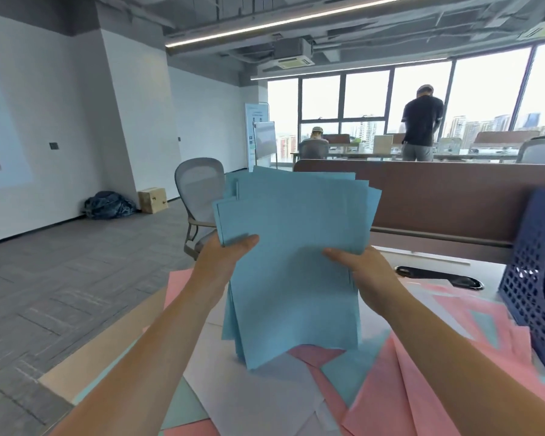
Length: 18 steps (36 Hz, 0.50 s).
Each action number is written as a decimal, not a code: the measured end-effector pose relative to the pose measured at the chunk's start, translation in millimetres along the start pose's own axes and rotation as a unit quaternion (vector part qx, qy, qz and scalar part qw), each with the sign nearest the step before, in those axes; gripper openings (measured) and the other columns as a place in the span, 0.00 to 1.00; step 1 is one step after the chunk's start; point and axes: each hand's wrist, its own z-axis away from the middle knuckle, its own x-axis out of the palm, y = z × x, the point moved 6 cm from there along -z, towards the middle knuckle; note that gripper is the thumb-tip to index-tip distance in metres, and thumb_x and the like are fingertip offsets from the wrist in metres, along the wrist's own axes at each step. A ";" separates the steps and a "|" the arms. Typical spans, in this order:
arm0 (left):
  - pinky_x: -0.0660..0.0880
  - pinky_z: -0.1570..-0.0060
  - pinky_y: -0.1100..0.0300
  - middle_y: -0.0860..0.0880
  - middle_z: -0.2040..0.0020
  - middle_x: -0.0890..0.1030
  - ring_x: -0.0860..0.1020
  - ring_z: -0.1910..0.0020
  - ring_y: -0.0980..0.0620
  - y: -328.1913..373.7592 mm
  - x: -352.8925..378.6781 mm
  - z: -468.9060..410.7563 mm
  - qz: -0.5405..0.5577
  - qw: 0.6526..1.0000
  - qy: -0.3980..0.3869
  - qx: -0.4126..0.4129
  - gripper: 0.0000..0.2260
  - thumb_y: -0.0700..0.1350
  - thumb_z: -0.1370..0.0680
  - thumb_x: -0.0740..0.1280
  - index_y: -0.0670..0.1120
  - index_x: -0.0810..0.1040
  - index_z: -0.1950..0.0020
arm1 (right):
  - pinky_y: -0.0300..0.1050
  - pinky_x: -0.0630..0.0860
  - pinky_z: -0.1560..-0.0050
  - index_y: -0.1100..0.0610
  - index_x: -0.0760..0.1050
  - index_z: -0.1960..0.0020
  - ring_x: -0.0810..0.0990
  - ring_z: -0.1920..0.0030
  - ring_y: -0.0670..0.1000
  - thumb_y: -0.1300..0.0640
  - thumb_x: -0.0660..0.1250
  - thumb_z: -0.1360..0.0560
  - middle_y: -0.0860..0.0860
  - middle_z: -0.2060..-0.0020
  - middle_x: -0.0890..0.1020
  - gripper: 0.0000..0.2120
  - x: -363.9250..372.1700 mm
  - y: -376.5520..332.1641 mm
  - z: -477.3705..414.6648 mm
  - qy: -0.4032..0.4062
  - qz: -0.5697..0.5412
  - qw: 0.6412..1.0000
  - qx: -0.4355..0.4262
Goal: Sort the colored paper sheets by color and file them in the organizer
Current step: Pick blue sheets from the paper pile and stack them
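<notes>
Forearms come in from the bottom edge, bare, over loose paper on the desk [485,265]: pink sheets [390,388], white sheets [265,391] and a few teal ones, overlapping at odd angles, flat and matte. Some hang past the desk's tan left edge, which runs diagonally toward the lower left.

Blue stack [296,247] is held upright over that pile, mid-frame. Thin sheets, badly squared: top corners fan out in steps and the bottom edges are staggered too. Can't tell if the lowest corner touches the paper below.

Left hand [224,259] grips the stack's left edge, thumb across the front. Right hand [368,272] grips the right edge the same way. Hands are apart, one per side, both clamped on the stack.

Organizer [535,278] sits on the desk at far right, cut off by the frame: navy plastic, lattice walls, slanted front. Its inside is too dark to read. Between it and the right hand lies a black oval cable grommet [438,276].

Brown partition [438,199] closes off the desk's far side. Left side is open: grey carpet-tile floor [60,278], with a grey mesh chair [199,190] just past the desk corner.
</notes>
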 end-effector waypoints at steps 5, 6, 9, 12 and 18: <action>0.77 0.41 0.43 0.40 0.42 0.83 0.81 0.43 0.39 -6.7 2.0 0.7 0.032 0.999 -0.017 -0.020 0.15 0.39 0.25 0.71 0.41 0.79 0.39 | 0.59 0.78 0.40 0.60 0.83 0.43 0.85 0.47 0.58 0.55 0.79 0.35 0.56 0.48 0.86 0.22 -2.0 11.0 3.3 -0.024 -0.013 1.000 0.016; 0.77 0.41 0.43 0.41 0.43 0.83 0.81 0.43 0.39 -8.8 3.4 1.3 0.030 0.999 -0.023 -0.023 0.12 0.38 0.24 0.70 0.42 0.80 0.41 | 0.60 0.78 0.39 0.61 0.83 0.43 0.85 0.47 0.58 0.56 0.79 0.34 0.56 0.48 0.86 0.21 -1.7 12.7 5.1 -0.028 -0.018 0.999 0.021; 0.79 0.45 0.47 0.44 0.47 0.85 0.83 0.47 0.44 -10.4 7.6 1.5 0.038 0.999 -0.013 -0.016 0.10 0.36 0.24 0.70 0.44 0.82 0.44 | 0.60 0.78 0.40 0.62 0.82 0.44 0.85 0.48 0.60 0.57 0.78 0.34 0.58 0.49 0.86 0.20 0.0 13.9 6.1 -0.025 -0.038 0.999 0.029; 0.82 0.55 0.59 0.50 0.52 0.86 0.85 0.55 0.53 -1.0 12.1 -1.6 0.049 0.999 0.012 -0.006 0.11 0.37 0.23 0.70 0.43 0.80 0.41 | 0.57 0.80 0.42 0.62 0.84 0.47 0.85 0.49 0.59 0.56 0.79 0.37 0.57 0.51 0.86 0.20 2.2 4.0 3.0 -0.003 -0.039 0.999 0.012; 0.78 0.41 0.49 0.50 0.49 0.86 0.84 0.48 0.50 16.8 11.5 -9.8 -0.035 0.998 0.036 0.034 0.14 0.48 0.29 0.77 0.47 0.84 0.45 | 0.53 0.80 0.44 0.58 0.84 0.48 0.86 0.50 0.54 0.52 0.80 0.34 0.52 0.52 0.87 0.18 -7.0 -14.8 -6.1 0.020 0.026 0.999 -0.029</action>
